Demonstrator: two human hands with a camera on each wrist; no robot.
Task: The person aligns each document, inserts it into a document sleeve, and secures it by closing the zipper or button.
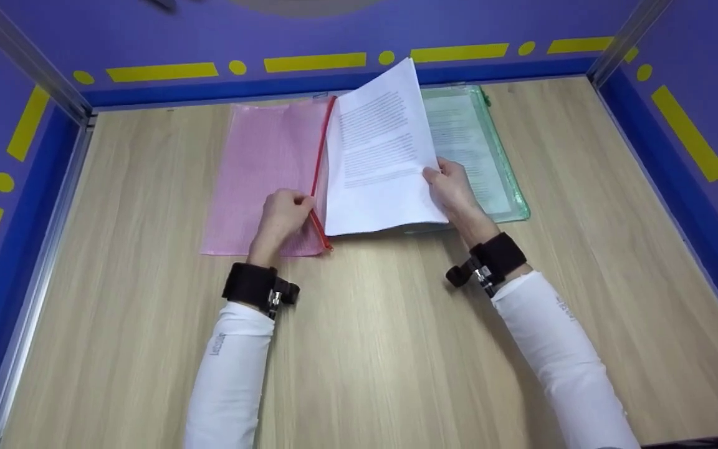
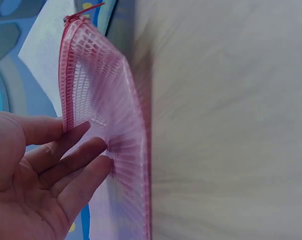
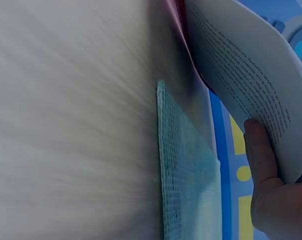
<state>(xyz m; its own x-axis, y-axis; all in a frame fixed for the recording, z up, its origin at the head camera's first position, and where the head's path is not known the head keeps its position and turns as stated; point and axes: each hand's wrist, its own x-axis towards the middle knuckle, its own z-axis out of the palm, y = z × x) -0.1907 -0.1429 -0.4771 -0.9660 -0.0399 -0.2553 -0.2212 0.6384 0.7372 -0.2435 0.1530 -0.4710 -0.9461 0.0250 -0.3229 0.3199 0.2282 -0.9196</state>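
Note:
A pink mesh zip pouch with a red zipper lies on the left part of the work area. My left hand pinches its zipper edge between thumb and fingers; in the left wrist view that edge is lifted. Printed white paper stands tilted up, its left side at the pouch's opening. My right hand grips the paper's right edge, and in the right wrist view a finger lies against the sheet. How far the paper reaches into the pouch is hidden.
A green mesh zip pouch with printed paper inside lies flat to the right, partly under the raised paper and right hand. The wooden table is bounded by blue-purple walls with yellow marks at the back and sides.

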